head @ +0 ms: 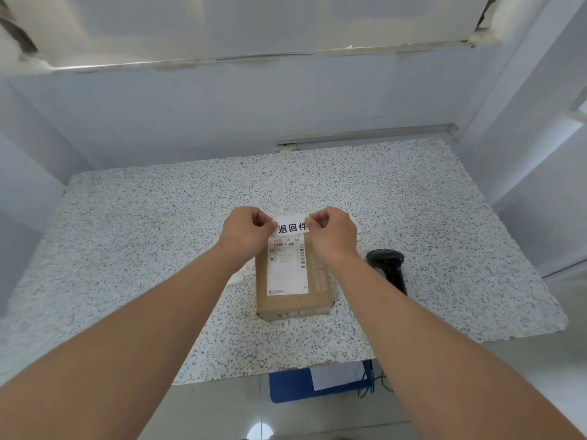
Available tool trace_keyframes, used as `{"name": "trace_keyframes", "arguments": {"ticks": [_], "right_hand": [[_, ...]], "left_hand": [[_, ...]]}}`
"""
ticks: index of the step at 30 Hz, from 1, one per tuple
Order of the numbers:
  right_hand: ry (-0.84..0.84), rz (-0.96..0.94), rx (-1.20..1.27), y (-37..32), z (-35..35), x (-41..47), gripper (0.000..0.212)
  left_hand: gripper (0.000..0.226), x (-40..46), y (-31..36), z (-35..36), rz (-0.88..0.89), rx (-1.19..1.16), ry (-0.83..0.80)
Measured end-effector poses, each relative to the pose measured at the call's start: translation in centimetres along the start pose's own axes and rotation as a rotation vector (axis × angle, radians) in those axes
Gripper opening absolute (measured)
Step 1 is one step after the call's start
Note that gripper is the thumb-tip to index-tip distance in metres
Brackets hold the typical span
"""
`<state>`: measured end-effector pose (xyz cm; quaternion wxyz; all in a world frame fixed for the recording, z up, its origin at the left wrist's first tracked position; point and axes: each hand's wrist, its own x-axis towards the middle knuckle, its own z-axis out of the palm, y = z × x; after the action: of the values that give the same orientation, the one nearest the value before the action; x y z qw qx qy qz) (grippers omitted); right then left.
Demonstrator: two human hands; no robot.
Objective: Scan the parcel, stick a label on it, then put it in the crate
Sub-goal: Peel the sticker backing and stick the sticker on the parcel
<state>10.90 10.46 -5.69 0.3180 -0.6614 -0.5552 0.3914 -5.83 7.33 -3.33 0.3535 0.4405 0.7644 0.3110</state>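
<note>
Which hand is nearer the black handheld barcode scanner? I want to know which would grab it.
Right. The right hand is just up-left of the black handheld barcode scanner; the left hand is farther, across the brown cardboard parcel.

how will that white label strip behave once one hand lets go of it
The label strip is thin and stretched between the left hand and right hand, so it would probably droop or curl if released. Likely very light, and it may cling to fingers or the parcel below.
</note>
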Motion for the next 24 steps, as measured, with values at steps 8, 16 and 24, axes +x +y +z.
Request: {"name": "trace_keyframes", "arguments": {"ticks": [8,16,24], "right_hand": [[0.009,-0.013,-0.025,1.0,2.1,2.2,0.011],[0.041,-0.051,-0.118,1.2,2.7,2.8,0.01],[0.066,-0.043,-0.13,1.4,2.9,2.9,0.01]], "left_hand": [[0.011,2.8,-0.8,0.8,0.035,0.128,0.067],[0.014,4.0,-0.9,1.5,-0.009,0.175,0.07],[0.017,4.3,-0.5,1.4,-0.006,0.25,0.048]]}}
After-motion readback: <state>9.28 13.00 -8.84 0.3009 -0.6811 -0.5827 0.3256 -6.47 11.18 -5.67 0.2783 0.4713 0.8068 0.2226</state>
